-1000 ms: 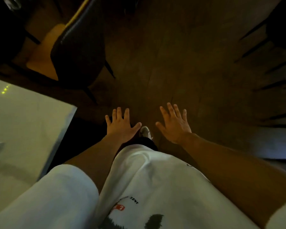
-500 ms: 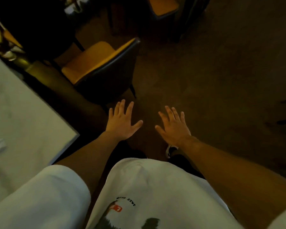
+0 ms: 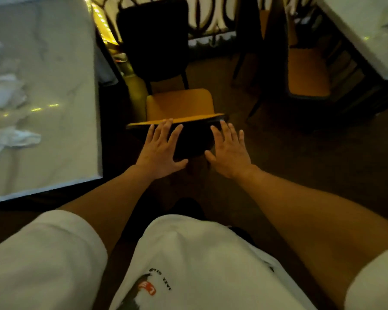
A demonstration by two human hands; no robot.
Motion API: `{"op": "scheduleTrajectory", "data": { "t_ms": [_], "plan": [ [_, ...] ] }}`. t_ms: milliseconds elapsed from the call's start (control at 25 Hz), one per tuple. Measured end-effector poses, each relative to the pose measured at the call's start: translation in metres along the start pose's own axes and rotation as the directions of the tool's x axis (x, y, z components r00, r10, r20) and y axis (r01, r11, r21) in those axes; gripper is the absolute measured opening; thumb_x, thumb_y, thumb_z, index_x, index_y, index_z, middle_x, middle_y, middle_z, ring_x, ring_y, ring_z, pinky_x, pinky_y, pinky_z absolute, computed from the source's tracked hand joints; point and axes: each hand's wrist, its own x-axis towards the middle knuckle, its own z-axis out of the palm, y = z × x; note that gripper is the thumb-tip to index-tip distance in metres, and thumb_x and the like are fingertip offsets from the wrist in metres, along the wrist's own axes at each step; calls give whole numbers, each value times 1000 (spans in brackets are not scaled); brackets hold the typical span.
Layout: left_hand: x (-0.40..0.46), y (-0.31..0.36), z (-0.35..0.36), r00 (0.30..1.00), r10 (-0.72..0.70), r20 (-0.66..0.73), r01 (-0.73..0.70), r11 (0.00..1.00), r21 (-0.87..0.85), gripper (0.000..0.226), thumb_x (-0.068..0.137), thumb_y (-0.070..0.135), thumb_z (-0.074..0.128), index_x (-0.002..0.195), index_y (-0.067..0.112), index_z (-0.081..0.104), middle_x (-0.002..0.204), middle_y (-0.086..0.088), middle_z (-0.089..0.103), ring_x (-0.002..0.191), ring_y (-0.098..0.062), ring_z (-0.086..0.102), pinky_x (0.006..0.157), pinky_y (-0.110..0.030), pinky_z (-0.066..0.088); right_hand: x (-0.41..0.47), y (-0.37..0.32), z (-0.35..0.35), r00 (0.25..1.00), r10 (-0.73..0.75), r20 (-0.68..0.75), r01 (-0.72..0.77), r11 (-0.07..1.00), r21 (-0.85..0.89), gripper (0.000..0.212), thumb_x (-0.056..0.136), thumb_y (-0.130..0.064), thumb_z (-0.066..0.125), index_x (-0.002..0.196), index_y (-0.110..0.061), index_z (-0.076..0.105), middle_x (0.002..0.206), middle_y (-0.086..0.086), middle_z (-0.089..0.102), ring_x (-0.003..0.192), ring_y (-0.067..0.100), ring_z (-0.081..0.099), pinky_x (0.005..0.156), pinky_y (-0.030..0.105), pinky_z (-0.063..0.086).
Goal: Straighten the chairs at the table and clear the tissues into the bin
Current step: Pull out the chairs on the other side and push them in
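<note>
Fingers of both my hands are spread wide and flat, gripping nothing. On my left hand (image 3: 159,151) the fingers (image 3: 166,128) reach the top edge of the chair (image 3: 179,104) backrest; on my right hand (image 3: 230,153) they lie over its dark back, though I cannot tell whether they press it. That chair, with its orange seat, stands just beside the right edge of the table (image 3: 54,153). Crumpled tissues (image 3: 7,92) lie on the table, well apart from the chair. A second chair (image 3: 152,41) stands beyond it.
</note>
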Motion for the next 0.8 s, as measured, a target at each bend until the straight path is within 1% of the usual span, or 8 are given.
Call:
{"op": "scheduleTrajectory", "data": {
  "t_ms": [160, 360, 440, 520, 560, 640, 720, 800],
  "plan": [
    [29, -36, -17, 981, -178, 72, 173, 983, 66, 112, 80, 66, 66, 160, 21, 3, 168, -12, -2, 154, -32, -8, 123, -56, 1, 54, -6, -16, 989, -143, -21, 142, 989, -47, 85, 100, -55, 46, 162, -18, 0, 169, 16, -9, 155, 36, -10, 124, 58, -4],
    [70, -73, -6, 946, -181, 269, 179, 983, 34, 115, 77, 68, 70, 160, 24, 4, 168, -8, -3, 154, -29, -12, 123, -55, -2, 115, -2, -25, 984, -165, 68, 167, 985, -37, 101, 92, -56, 61, 162, -20, -2, 170, 14, -9, 155, 37, -12, 123, 59, -7],
    [84, -81, 5, 906, -179, 384, 183, 983, 28, 109, 79, 66, 69, 160, 23, 9, 169, -7, 2, 154, -29, -6, 123, -55, 3, 141, 0, -21, 955, -238, 175, 253, 965, -73, 106, 88, -58, 66, 162, -21, 0, 170, 12, 2, 156, 35, -5, 123, 60, -6],
    [96, -85, 11, 876, -181, 447, 179, 983, 47, 93, 86, 57, 67, 158, 23, 20, 165, -7, 21, 152, -30, 18, 121, -50, 22, 162, -2, -13, 917, -300, 262, 336, 936, -105, 105, 85, -58, 69, 162, -21, 7, 162, 12, 29, 153, 36, 19, 122, 62, -2],
    [102, -86, 11, 869, -181, 460, 180, 983, 48, 86, 87, 53, 66, 157, 25, 25, 159, -6, 34, 144, -29, 34, 115, -46, 34, 167, -4, -8, 903, -330, 276, 373, 920, -122, 101, 85, -57, 70, 161, -20, 15, 151, 11, 45, 145, 36, 35, 122, 63, 5],
    [114, -92, 7, 848, -153, 508, 170, 985, 14, 77, 88, 50, 66, 154, 31, 32, 141, -1, 54, 123, -24, 55, 96, -39, 50, 177, -8, -2, 885, -365, 289, 412, 904, -119, 81, 86, -54, 71, 149, -20, 35, 125, 6, 62, 118, 30, 58, 114, 59, 34],
    [120, -95, 6, 833, -110, 542, 131, 991, -1, 73, 89, 52, 65, 152, 34, 33, 132, 2, 59, 112, -22, 59, 86, -36, 51, 180, -7, 1, 877, -378, 296, 423, 901, -102, 62, 87, -54, 70, 134, -22, 46, 108, 2, 64, 93, 23, 64, 86, 46, 57],
    [118, -94, 10, 848, -116, 517, 122, 992, 22, 72, 90, 57, 63, 152, 35, 33, 132, 3, 60, 112, -21, 60, 86, -36, 52, 181, -4, 3, 867, -403, 293, 451, 885, -117, 56, 88, -55, 69, 128, -23, 49, 103, 2, 63, 85, 22, 64, 72, 42, 59]
  ]
}}
